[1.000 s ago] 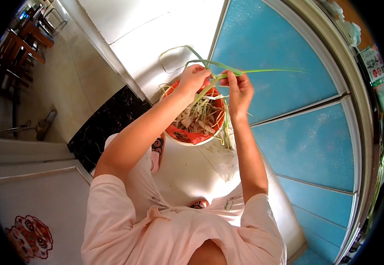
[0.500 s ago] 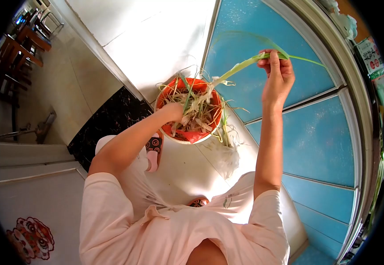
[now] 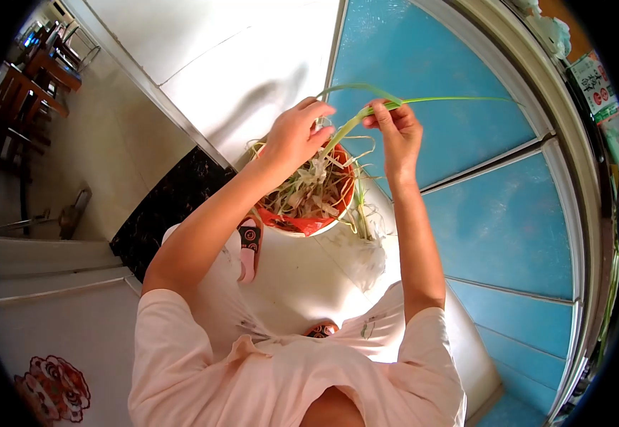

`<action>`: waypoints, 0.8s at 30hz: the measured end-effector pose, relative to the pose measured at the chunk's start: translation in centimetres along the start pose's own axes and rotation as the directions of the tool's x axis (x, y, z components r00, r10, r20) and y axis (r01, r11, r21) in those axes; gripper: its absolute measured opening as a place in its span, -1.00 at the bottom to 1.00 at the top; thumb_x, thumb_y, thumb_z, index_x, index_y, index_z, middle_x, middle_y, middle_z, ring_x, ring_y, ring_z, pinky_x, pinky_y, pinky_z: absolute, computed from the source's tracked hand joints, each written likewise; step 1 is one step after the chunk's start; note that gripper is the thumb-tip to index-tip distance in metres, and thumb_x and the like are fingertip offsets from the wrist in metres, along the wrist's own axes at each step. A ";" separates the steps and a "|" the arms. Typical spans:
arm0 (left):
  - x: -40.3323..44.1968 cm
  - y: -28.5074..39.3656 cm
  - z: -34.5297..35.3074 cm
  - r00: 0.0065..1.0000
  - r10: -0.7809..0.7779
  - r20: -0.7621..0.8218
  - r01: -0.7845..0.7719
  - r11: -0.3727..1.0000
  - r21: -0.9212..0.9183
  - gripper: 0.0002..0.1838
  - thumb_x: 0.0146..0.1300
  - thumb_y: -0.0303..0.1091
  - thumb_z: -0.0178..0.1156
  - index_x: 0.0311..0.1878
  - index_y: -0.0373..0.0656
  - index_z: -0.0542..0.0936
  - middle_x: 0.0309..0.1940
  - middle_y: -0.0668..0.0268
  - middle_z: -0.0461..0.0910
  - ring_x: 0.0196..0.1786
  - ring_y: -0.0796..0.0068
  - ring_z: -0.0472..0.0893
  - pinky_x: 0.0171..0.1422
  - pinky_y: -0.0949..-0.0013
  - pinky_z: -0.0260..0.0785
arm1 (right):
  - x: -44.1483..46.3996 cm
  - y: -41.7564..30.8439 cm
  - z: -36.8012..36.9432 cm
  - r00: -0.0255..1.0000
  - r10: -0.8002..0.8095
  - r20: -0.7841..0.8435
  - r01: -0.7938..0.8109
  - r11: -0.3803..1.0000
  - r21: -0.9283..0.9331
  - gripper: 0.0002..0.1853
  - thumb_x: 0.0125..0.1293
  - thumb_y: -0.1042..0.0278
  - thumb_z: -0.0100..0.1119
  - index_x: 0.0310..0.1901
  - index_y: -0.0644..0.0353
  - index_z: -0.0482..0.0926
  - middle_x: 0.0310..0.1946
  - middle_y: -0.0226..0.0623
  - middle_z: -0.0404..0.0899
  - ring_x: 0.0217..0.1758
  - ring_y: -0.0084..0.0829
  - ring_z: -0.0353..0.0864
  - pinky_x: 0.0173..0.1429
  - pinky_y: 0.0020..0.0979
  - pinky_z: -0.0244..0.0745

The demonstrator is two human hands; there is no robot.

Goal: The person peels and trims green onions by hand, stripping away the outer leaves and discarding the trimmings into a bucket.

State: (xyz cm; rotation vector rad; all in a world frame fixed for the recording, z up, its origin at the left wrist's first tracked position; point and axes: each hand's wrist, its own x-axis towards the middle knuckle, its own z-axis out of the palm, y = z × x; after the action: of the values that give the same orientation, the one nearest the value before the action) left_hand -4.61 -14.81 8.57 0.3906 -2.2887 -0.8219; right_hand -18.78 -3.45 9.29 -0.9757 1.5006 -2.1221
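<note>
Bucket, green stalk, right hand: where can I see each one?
Bucket [image 3: 307, 226]: head view, on its red-lined near edge.
Green stalk [image 3: 350, 127]: head view, on its pale stem.
Right hand [image 3: 401, 136]: head view, on its middle.

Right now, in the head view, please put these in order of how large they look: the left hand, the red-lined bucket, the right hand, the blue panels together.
1. Blue panels
2. Red-lined bucket, partly hidden
3. Left hand and right hand: too alike to rank.
</note>
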 end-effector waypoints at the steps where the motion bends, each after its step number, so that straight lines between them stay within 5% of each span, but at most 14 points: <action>1: 0.3 0.7 0.1 0.998 -0.003 -0.061 -0.006 0.988 -0.154 -0.85 0.04 -0.45 0.30 -0.32 -0.21 0.53 -0.48 0.32 0.55 -0.48 0.48 0.49 -0.43 0.42 0.32 | -0.2 0.4 0.4 1.000 0.001 0.030 -0.001 1.000 -0.005 -0.90 0.28 0.47 0.16 -0.26 0.33 0.54 -0.41 -0.32 0.60 -0.42 -0.59 0.55 -0.29 -0.55 0.50; 10: 0.5 0.2 0.8 0.996 -0.054 -0.065 0.039 0.974 -0.223 -0.84 0.04 -0.50 0.32 -0.29 -0.25 0.58 -0.49 0.37 0.59 -0.51 0.62 0.45 -0.39 0.51 0.31 | 0.5 0.8 1.6 0.963 -0.099 0.252 0.115 0.992 -0.051 -0.90 0.23 0.45 0.24 -0.27 0.29 0.57 -0.43 -0.46 0.54 -0.40 -0.70 0.45 -0.30 -0.63 0.39; 18: 0.2 0.2 1.0 0.972 -0.142 -0.187 0.087 0.957 -0.276 -0.91 0.10 -0.53 0.27 -0.30 -0.29 0.63 -0.36 0.31 0.67 -0.40 0.63 0.57 -0.33 0.55 0.38 | 1.1 0.4 2.1 0.989 -0.007 0.146 0.035 0.982 -0.186 -0.89 0.26 0.45 0.20 -0.28 0.31 0.54 -0.42 -0.38 0.57 -0.43 -0.66 0.48 -0.31 -0.60 0.43; 21: 0.4 -0.5 1.1 0.981 -0.049 -0.188 -0.006 0.961 -0.278 -0.96 0.08 -0.52 0.25 -0.39 -0.29 0.60 -0.41 0.28 0.65 -0.44 0.54 0.58 -0.35 0.49 0.39 | 1.6 -0.3 2.0 0.998 0.015 0.067 -0.003 0.983 -0.181 -0.86 0.34 0.40 0.09 -0.25 0.31 0.49 -0.41 -0.28 0.61 -0.49 -0.62 0.51 -0.36 -0.59 0.45; 24: -0.4 -1.6 1.0 0.999 -0.023 0.041 0.021 0.999 0.048 -0.92 0.03 -0.42 0.25 -0.49 -0.20 0.56 -0.48 0.26 0.60 -0.38 0.29 0.60 -0.31 0.31 0.38 | 2.1 -1.3 1.5 1.000 -0.002 0.023 0.006 0.986 -0.167 -0.82 0.42 0.32 -0.05 -0.22 0.28 0.43 -0.37 -0.18 0.64 -0.55 -0.59 0.54 -0.42 -0.57 0.47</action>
State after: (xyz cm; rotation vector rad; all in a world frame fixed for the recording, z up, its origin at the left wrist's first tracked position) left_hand -4.92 -15.43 6.79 0.4249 -2.3500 -0.7942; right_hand -19.04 -5.28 11.47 -1.0571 1.6885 -2.0062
